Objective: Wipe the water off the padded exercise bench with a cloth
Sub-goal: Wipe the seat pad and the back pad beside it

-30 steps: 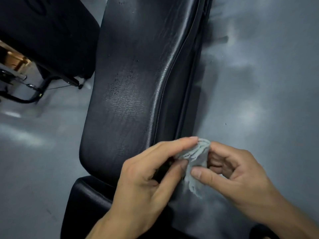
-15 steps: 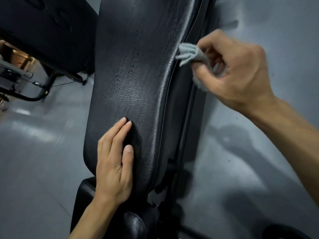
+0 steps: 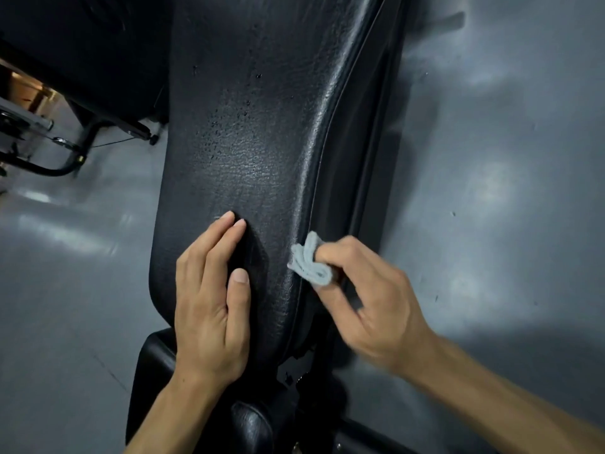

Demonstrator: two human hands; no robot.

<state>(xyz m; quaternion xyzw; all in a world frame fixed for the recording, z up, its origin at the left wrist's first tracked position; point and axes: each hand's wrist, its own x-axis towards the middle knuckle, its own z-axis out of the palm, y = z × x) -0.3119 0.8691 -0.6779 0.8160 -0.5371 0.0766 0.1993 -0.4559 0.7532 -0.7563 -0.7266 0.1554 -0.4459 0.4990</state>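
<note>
Head view, looking down the length of a black padded bench [image 3: 262, 165] that ran from the lower centre of the frame toward the top. The left hand [image 3: 209, 303] lay palm down on the near end of the pad, its fingers [image 3: 209, 244] straight and close together, pressing flat on the surface and holding nothing. The right hand [image 3: 370, 296] was at the pad's right edge — its fingers [image 3: 334, 253] and thumb curled and pinched on a small folded cloth [image 3: 309, 265], light grey-blue, whose folded end stuck out to the left and touched the raised seam along that edge. The cloth sat just beside the left hand, level with its thumb. Dark droplets [image 3: 229, 126] of water were scattered over the middle of the pad, farther up from both hands, most thickly on its left half. A second black padded piece [image 3: 157, 362] lay below the near end of the pad, partly under the left wrist. The grey floor [image 3: 491, 191] showed patches of glare on either side — at upper left stood another dark piece of gym equipment [image 3: 82, 60] with a curved metal foot.
</note>
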